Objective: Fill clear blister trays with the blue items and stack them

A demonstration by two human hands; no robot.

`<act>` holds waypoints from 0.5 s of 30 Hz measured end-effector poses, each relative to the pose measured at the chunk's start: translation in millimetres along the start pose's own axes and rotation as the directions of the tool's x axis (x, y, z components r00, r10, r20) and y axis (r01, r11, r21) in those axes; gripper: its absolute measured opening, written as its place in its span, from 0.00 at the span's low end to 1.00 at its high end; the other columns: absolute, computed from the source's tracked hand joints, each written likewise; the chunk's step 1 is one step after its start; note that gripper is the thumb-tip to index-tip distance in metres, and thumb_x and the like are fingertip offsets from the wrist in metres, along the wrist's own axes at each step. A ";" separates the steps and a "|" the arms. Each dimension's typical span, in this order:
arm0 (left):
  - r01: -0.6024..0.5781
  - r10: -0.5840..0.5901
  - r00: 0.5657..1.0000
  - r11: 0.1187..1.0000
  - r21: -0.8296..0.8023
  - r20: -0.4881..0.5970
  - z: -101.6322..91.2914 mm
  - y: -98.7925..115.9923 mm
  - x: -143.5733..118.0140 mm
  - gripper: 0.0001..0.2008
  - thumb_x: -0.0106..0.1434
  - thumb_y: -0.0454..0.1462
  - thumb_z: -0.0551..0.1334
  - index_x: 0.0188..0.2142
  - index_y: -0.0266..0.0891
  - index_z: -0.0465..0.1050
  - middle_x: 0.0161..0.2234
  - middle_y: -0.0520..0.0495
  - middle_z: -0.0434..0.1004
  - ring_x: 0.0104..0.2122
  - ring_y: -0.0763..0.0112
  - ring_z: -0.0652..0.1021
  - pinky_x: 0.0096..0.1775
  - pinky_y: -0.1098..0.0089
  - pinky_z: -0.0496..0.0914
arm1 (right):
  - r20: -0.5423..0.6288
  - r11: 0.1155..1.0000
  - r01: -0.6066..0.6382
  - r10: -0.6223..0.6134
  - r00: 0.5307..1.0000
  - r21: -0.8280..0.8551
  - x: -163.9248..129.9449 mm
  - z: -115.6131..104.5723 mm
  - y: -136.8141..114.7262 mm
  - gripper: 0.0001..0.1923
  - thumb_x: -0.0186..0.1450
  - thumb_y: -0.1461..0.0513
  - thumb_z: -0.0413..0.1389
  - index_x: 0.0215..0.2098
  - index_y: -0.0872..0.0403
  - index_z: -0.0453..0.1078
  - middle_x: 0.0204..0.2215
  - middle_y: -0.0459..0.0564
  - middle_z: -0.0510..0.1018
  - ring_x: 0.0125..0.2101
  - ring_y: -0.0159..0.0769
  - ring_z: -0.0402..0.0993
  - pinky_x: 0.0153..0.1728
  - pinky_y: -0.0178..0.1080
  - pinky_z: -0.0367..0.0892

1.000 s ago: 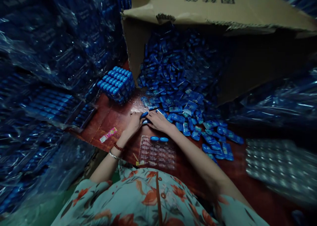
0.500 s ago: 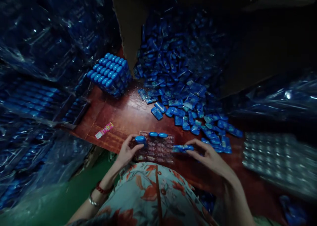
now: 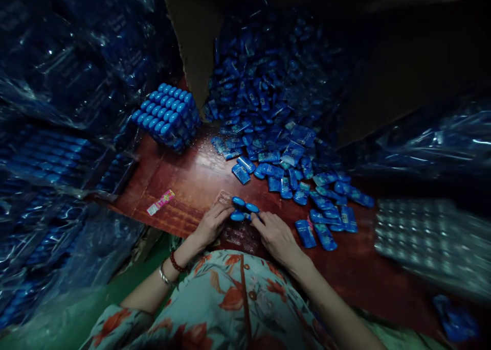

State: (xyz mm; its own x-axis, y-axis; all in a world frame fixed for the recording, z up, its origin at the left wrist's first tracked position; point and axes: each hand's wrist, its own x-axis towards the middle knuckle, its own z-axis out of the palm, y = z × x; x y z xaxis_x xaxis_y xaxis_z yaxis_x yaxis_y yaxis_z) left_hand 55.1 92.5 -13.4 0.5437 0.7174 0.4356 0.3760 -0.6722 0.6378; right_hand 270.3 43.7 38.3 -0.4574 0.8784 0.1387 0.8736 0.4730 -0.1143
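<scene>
A clear plastic tray (image 3: 241, 237) with moulded pockets lies on the table edge in front of me. In its far rows, two small blue containers (image 3: 245, 204) with rounded tops sit side by side. My left hand (image 3: 213, 223) has its thumb and fingers closed at the left end of a third blue container (image 3: 237, 215), just nearer to me. My right hand (image 3: 273, 233) pinches another blue container (image 3: 247, 216) beside it, mostly covered by the fingers. Two flat blue containers (image 3: 306, 233) lie right of my right hand.
A large heap of blue containers (image 3: 268, 115) spills from a cardboard box (image 3: 195, 48). At left stands a stacked block of blue containers (image 3: 164, 115), near a pink-and-yellow strip (image 3: 161, 202). Clear empty trays (image 3: 425, 237) are stacked at right. Plastic-wrapped stock (image 3: 57, 161) fills the left side.
My right hand has moved left with a blue container to the tray. My left hand has brought its container in beside the two standing there. Two containers now show where my right hand was.
</scene>
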 end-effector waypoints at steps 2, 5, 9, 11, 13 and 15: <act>-0.054 0.052 0.997 0.998 0.020 0.063 -3.1 -3.6 2.1 0.15 0.66 0.30 0.50 0.50 0.37 0.66 0.42 0.39 0.74 0.44 0.66 0.75 0.43 0.65 0.73 | 0.036 0.999 0.023 -0.022 0.999 -0.027 6.0 -5.9 0.7 0.14 0.65 0.70 0.46 0.45 0.57 0.68 0.32 0.52 0.74 0.31 0.36 0.69 0.34 0.37 0.62; -0.071 0.066 0.992 0.996 0.044 0.106 -6.4 -8.8 3.2 0.16 0.67 0.30 0.49 0.51 0.37 0.66 0.43 0.39 0.74 0.46 0.65 0.75 0.45 0.63 0.73 | 0.097 0.998 0.041 -0.036 0.995 -0.052 11.6 -11.6 4.0 0.14 0.64 0.71 0.48 0.45 0.56 0.67 0.32 0.51 0.74 0.32 0.35 0.68 0.35 0.37 0.61; -0.095 0.087 0.987 0.994 0.055 0.133 -6.8 -10.2 1.4 0.15 0.67 0.30 0.48 0.50 0.37 0.67 0.41 0.40 0.75 0.44 0.66 0.76 0.44 0.65 0.73 | 0.114 0.998 0.017 -0.010 0.993 -0.055 11.0 -12.4 7.2 0.12 0.64 0.69 0.50 0.45 0.55 0.67 0.34 0.52 0.74 0.33 0.36 0.69 0.36 0.37 0.60; -0.105 0.097 0.988 0.993 0.055 0.124 -5.0 -7.6 0.6 0.14 0.67 0.31 0.49 0.49 0.36 0.68 0.40 0.40 0.75 0.42 0.67 0.76 0.42 0.67 0.74 | 0.112 0.999 -0.008 0.013 0.994 -0.046 8.6 -13.0 5.5 0.12 0.64 0.69 0.50 0.45 0.56 0.67 0.35 0.52 0.74 0.35 0.36 0.69 0.37 0.37 0.60; -0.101 0.094 0.989 0.993 0.063 0.116 -2.9 -3.8 1.0 0.14 0.67 0.31 0.49 0.48 0.37 0.68 0.38 0.42 0.75 0.40 0.68 0.76 0.41 0.68 0.74 | 0.136 0.999 -0.012 0.016 0.991 -0.033 7.4 -15.8 1.6 0.14 0.63 0.71 0.50 0.46 0.55 0.66 0.36 0.52 0.74 0.36 0.36 0.69 0.40 0.38 0.60; -0.079 0.069 0.989 0.994 0.077 0.131 -1.2 0.4 3.3 0.13 0.67 0.30 0.49 0.46 0.36 0.68 0.36 0.42 0.74 0.38 0.68 0.76 0.39 0.68 0.74 | 0.179 1.000 -0.001 0.005 0.984 -0.026 10.1 -20.8 -2.5 0.15 0.63 0.71 0.49 0.47 0.55 0.66 0.37 0.52 0.74 0.38 0.37 0.69 0.42 0.39 0.61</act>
State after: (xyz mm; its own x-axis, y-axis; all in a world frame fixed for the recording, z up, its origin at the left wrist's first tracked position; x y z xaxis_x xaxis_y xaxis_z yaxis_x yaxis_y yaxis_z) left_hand 56.1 94.8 -10.9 0.6617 0.6394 0.3917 0.3885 -0.7391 0.5502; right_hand 267.0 49.9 60.5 -0.4750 0.8791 -0.0400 0.8780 0.4703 -0.0891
